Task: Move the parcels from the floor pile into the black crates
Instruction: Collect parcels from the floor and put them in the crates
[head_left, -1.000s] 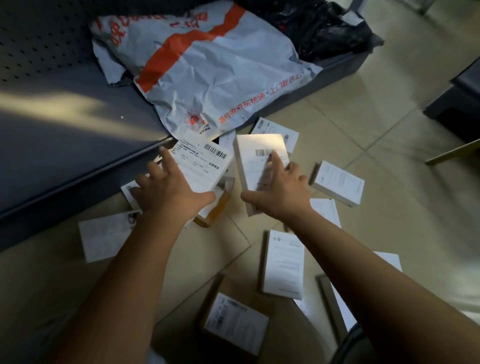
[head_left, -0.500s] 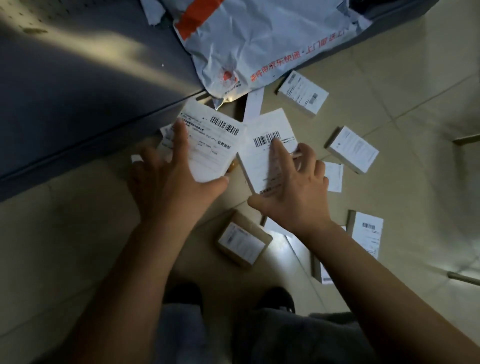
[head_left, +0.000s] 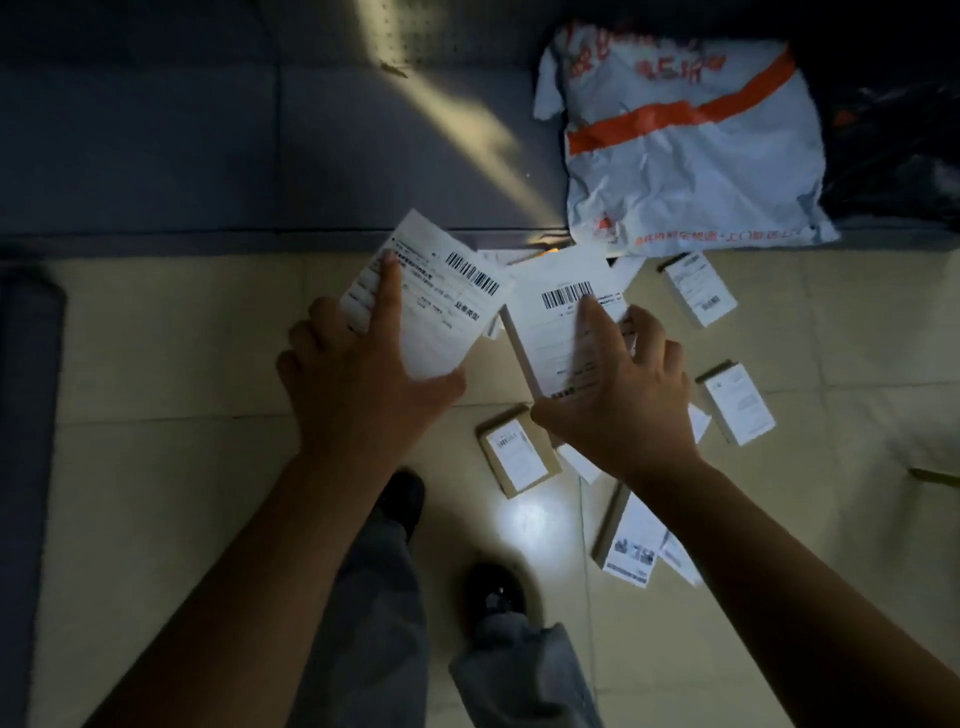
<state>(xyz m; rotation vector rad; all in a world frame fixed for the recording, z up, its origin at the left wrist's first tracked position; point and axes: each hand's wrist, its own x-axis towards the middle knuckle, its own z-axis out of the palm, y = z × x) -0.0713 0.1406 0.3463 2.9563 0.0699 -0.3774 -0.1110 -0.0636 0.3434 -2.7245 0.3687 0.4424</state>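
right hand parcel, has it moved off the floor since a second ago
Yes. The white parcel gripped by the right hand has come up off the floor, toward the camera; it now covers part of the floor pile below the grey mailer bag.

Label text (head_left: 431, 301) blurred — unreadable (black bag (head_left: 893, 156) cut off).

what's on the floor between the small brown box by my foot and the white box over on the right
In the head view, the right hand spans most of it above the floor between the brown box and white box.

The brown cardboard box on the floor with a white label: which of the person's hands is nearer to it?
Right. The right hand hangs just above and right of the brown box; the left hand is farther off, to its left.
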